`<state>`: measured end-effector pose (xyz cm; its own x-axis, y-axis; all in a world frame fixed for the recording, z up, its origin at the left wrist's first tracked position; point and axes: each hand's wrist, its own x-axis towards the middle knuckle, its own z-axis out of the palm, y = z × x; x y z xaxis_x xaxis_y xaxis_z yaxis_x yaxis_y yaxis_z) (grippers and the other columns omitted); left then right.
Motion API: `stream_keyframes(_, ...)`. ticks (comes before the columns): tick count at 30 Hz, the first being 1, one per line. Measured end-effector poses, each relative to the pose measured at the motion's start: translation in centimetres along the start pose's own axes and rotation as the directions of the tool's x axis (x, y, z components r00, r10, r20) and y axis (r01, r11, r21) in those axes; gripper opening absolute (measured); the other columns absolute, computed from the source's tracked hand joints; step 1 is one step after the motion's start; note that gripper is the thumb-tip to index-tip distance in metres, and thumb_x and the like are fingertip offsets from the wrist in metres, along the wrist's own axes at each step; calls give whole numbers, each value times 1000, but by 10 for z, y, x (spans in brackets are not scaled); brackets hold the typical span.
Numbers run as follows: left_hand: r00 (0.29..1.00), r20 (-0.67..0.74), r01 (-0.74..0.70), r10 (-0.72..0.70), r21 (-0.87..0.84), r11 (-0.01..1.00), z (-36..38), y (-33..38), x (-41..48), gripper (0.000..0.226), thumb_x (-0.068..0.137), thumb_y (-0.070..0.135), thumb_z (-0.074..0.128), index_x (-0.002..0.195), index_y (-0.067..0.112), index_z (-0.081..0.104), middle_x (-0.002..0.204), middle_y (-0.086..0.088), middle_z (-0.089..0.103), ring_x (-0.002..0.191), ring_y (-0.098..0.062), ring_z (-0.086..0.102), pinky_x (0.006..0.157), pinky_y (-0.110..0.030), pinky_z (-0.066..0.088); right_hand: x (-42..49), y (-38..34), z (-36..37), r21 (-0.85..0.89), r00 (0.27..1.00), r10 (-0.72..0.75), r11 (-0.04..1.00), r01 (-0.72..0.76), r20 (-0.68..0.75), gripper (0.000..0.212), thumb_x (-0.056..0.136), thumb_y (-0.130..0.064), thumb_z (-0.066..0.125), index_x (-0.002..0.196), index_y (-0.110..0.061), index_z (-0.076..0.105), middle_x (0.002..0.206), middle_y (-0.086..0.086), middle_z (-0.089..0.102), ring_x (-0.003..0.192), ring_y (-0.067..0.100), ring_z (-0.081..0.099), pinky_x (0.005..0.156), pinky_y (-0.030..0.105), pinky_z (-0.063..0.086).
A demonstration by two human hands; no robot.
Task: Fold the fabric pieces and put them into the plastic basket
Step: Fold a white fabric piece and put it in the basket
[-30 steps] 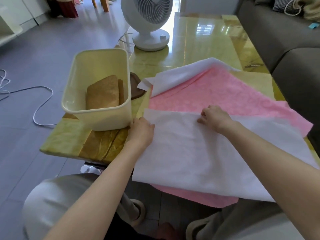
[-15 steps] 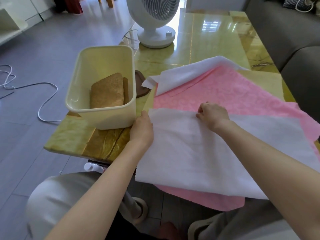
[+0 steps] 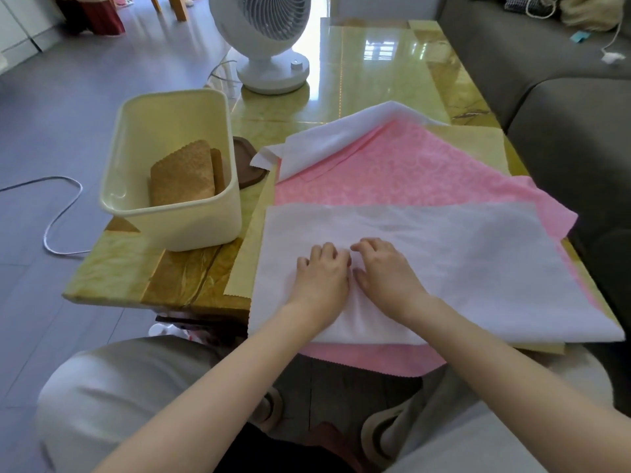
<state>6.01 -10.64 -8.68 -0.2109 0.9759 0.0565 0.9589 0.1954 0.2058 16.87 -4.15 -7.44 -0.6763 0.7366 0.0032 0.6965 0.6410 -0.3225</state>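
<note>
The white cloth (image 3: 478, 268) lay folded to the right of the basket (image 3: 191, 227), its left edge just beside the basket's wall and its far edge running straight across the pink cloth (image 3: 426, 172). Its near fold hung over the table's front edge, with a strip of pink showing below it. A yellow cloth (image 3: 242, 264) with a zigzag edge peeked out between the basket and the white cloth. Right of the basket, beyond the pink cloth, bare table top (image 3: 368, 80) left room to move.

Half a second before, I had been holding the white cloth's far edge, my left hand (image 3: 322, 274) at the corner next to the basket and my right hand (image 3: 386, 271) farther along. Now both had let go and come together in the middle of the cloth, side by side and nearly touching, palms down, fingers bent, pressing on it and clasping nothing.

In the basket a folded brown cloth (image 3: 184, 175) leaned upright. A dark brown mat (image 3: 247, 165) sat just behind the basket. Past it stood a white fan (image 3: 273, 39) on the glossy yellow-green table. A grey sofa (image 3: 563, 124) ran along the table's far side from the basket, and a white cable (image 3: 58, 213) looped on the grey floor left of the basket.
</note>
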Motion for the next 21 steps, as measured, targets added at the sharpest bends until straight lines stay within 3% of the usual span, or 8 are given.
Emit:
stream_keyframes(5, 998, 30, -62, 60, 71, 996, 6, 5, -11, 40, 93, 3, 42, 130, 16, 40, 137, -4, 40, 123, -23, 41, 96, -34, 34, -51, 12, -2, 24, 999, 43, 999, -43, -27, 26, 95, -18, 47, 118, -10, 54, 119, 6, 51, 108, 22, 47, 94, 25, 36)
stream_keyframes(8, 996, 11, -85, 84, 86, 993, 0, 13, -18, 40, 90, -1, 42, 127, 14, 44, 127, -6, 43, 115, -24, 43, 92, -32, 36, -76, 14, 0, 27, 998, 26, 999, -25, -49, 25, 95, -25, 50, 115, -12, 56, 117, 4, 52, 106, 19, 47, 96, 26, 39)
stream_keyframes(10, 992, 15, -130, 129, 43, 991, -3, 20, -24, 36, 92, 2, 41, 125, 15, 47, 122, -6, 45, 110, -23, 44, 89, -29, 36, -88, 17, 1, 24, 999, 4, 1000, -3, -36, 32, 93, -32, 54, 120, -15, 54, 124, 3, 50, 116, 18, 44, 103, 25, 34)
stream_keyframes(13, 977, 44, -208, 207, 22, 978, -1, 32, -40, 31, 97, 20, 39, 127, 17, 47, 125, -4, 46, 113, -22, 43, 89, -31, 35, -104, 26, 2, -71, 997, -24, 997, 29, 71, 61, 84, -42, 63, 135, -17, 42, 145, 4, 34, 140, 25, 22, 116, 35, 15)
stream_keyframes(15, 971, 66, -230, 228, 33, 973, 2, 38, -50, 35, 96, 34, 40, 128, 20, 46, 127, -2, 44, 116, -22, 41, 91, -33, 34, -109, 34, 3, -110, 998, -25, 993, 31, 53, 62, 84, -33, 65, 137, -16, 40, 148, 6, 32, 142, 28, 20, 117, 37, 13)
stream_keyframes(17, 969, 85, -238, 233, 54, 970, 5, 40, -57, 44, 92, 44, 44, 129, 22, 43, 129, 0, 42, 117, -22, 40, 92, -34, 32, -113, 41, 2, -131, 999, -41, 991, 36, -32, 50, 81, -14, 65, 129, -12, 51, 140, 9, 45, 134, 30, 38, 113, 38, 26)
stream_keyframes(19, 967, 97, -244, 236, 83, 966, 7, 41, -62, 51, 86, 49, 50, 130, 24, 40, 130, 0, 40, 118, -22, 38, 92, -34, 31, -113, 47, 1, -164, 986, -85, 985, 62, -140, 44, 65, -1, 74, 107, -8, 64, 114, 11, 64, 107, 32, 62, 94, 39, 48)
stream_keyframes(21, 967, 106, -245, 232, 132, 960, 8, 43, -65, 54, 84, 44, 52, 131, 23, 38, 132, 0, 39, 119, -24, 38, 92, -36, 30, -113, 52, 0, -196, 970, -103, 979, 59, -221, 39, 55, 4, 78, 90, -9, 68, 93, 7, 70, 84, 28, 69, 76, 35, 55)
